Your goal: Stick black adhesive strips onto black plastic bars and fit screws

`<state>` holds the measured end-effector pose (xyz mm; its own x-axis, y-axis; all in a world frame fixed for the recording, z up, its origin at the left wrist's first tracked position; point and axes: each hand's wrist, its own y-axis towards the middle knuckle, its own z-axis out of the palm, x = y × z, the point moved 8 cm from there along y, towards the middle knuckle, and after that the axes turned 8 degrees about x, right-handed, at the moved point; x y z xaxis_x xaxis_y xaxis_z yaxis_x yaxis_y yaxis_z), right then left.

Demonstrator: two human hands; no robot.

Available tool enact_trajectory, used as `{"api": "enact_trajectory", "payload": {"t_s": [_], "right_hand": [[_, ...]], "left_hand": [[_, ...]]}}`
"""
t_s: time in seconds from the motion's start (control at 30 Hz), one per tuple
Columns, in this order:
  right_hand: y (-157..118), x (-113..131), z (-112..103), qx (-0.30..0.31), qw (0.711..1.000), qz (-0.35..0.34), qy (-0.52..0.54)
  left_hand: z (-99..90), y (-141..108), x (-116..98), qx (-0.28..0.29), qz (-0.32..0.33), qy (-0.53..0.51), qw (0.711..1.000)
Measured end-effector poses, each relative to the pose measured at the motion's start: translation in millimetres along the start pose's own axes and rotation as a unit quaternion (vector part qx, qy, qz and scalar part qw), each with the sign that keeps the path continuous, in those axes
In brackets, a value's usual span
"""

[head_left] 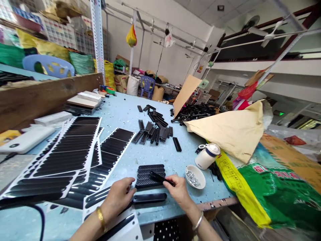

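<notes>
My right hand pinches a slim black piece, which reaches over the right part of a black block with rows of small holes. The piece's exact kind is hard to make out. My left hand has thumb and forefinger apart, with nothing visible between them. Its thumb is close to the left end of a long black bar with rounded ends, which lies in front of the block. To the right of my right hand stands a white bowl of small shiny metal bits.
Sheets of black strips cover the table's left side. Loose black bars lie scattered farther back. A white lidded mug stands behind the bowl, beside a green and yellow sack. A wooden board edges the left.
</notes>
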<state>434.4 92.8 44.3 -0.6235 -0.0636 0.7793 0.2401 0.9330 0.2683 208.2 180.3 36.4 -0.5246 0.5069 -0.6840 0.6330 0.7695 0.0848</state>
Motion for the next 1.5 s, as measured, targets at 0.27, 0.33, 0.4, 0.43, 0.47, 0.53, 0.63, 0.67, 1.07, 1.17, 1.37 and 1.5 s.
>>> {"api": "enact_trajectory", "payload": {"t_s": [0.27,0.33,0.4,0.43,0.47,0.53,0.63,0.67,1.07,1.17,1.37,1.5], "right_hand": [[-10.7,11.9,-3.8,0.070,0.994,-0.068,-0.047],[-7.2,13.6,-2.8,0.081,0.991,-0.089,-0.052],[-2.5,14.9,2.6,0.098,0.989,-0.104,-0.045],[-0.6,16.0,6.6,0.110,0.987,-0.112,-0.040],[1.0,17.3,10.7,0.121,0.985,-0.120,-0.036],[3.1,19.9,17.6,0.137,0.981,-0.131,-0.030],[4.9,20.8,22.4,0.144,0.980,-0.134,-0.030],[5.3,20.2,23.2,0.146,0.980,-0.131,-0.033],[5.2,20.5,26.1,0.166,0.974,-0.140,-0.060],[4.7,22.3,25.5,0.152,0.975,-0.153,-0.049],[4.2,27.5,18.5,0.117,0.978,-0.169,-0.033],[2.3,29.1,17.1,0.116,0.978,-0.172,-0.035]], "left_hand": [[13.3,0.8,-3.1,0.043,-0.014,-0.032,0.998],[15.2,0.1,0.1,0.042,-0.018,-0.058,0.997],[15.6,-0.6,1.5,0.031,-0.018,-0.077,0.996],[15.8,-0.9,1.5,0.025,-0.017,-0.081,0.996],[16.3,-1.1,1.2,0.023,-0.018,-0.080,0.996],[18.0,-1.1,0.7,0.026,-0.023,-0.082,0.996],[19.9,-0.5,1.5,0.034,-0.036,-0.093,0.994],[19.8,-0.4,2.2,0.034,-0.042,-0.098,0.994],[20.1,0.5,1.0,0.043,-0.028,-0.100,0.994],[18.8,-0.2,-0.3,0.026,-0.014,-0.092,0.995],[-3.5,-7.5,-11.2,-0.048,0.030,-0.074,0.996],[-14.2,-10.5,-18.4,-0.065,0.050,-0.055,0.995]]}}
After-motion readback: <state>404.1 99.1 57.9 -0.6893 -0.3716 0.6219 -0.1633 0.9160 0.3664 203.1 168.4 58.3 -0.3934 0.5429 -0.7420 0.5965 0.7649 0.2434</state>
